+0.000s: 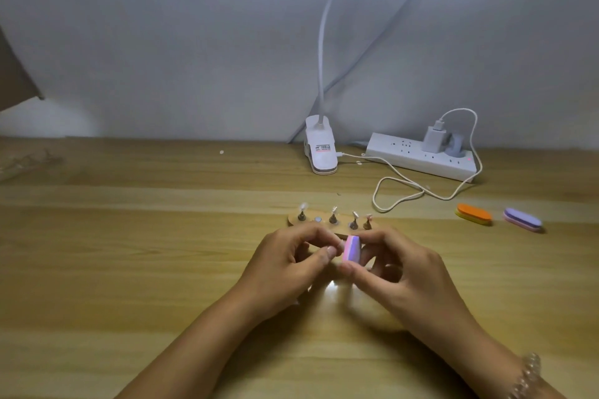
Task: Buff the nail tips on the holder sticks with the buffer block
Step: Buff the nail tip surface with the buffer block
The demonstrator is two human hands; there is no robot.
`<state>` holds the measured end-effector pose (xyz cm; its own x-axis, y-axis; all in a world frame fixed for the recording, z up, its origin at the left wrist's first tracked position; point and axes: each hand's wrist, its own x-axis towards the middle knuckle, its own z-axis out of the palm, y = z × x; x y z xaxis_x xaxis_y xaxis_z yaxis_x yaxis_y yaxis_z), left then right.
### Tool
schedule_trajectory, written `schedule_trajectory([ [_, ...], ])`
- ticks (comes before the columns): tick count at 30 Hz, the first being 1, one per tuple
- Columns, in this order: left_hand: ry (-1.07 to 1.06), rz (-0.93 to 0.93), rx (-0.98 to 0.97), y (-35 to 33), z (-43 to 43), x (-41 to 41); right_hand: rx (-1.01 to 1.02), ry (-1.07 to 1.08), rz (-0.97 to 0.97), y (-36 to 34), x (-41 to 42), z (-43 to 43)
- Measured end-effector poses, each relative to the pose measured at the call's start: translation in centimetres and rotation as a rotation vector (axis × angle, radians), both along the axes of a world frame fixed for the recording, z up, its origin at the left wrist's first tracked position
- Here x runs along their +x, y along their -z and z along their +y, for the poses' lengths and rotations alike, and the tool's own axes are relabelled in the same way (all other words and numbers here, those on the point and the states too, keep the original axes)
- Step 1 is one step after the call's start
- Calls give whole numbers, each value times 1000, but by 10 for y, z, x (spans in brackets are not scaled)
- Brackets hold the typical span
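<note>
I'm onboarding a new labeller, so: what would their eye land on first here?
Centre front, the right hand grips a pink-and-purple buffer block while the left hand pinches at it, its load hidden. Just behind stands a wooden holder with four sticks. An orange buffer and a purple buffer lie at right, a clip lamp behind.

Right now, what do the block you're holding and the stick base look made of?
Buffer block: likely foam, matte, in pink and lilac layers. Holder base: looks like pale wood or wood-look board, matte tan; grain too blurred to confirm.
</note>
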<state>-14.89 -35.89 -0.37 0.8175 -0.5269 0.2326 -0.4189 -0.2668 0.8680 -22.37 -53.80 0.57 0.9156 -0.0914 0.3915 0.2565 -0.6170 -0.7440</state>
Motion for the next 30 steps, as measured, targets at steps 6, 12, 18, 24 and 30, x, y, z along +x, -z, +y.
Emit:
schedule_trajectory([
  [6, 19, -50, 44, 1, -1, -1, -183, 17, -81, -1, -2, 4],
  [12, -8, -62, 51, 0, -1, -3, -134, -5, -45, 0, -2, 4],
  [18, -67, -53, -13, 0, 0, -4, 133, 135, -30, -1, 0, -8],
  [24, -44, -114, 1, 0, 0, -4, -179, 50, -24, 1, -3, 1],
  [30, -37, -174, 11, 4, -1, -4, -249, 11, -63, 0, -6, 5],
])
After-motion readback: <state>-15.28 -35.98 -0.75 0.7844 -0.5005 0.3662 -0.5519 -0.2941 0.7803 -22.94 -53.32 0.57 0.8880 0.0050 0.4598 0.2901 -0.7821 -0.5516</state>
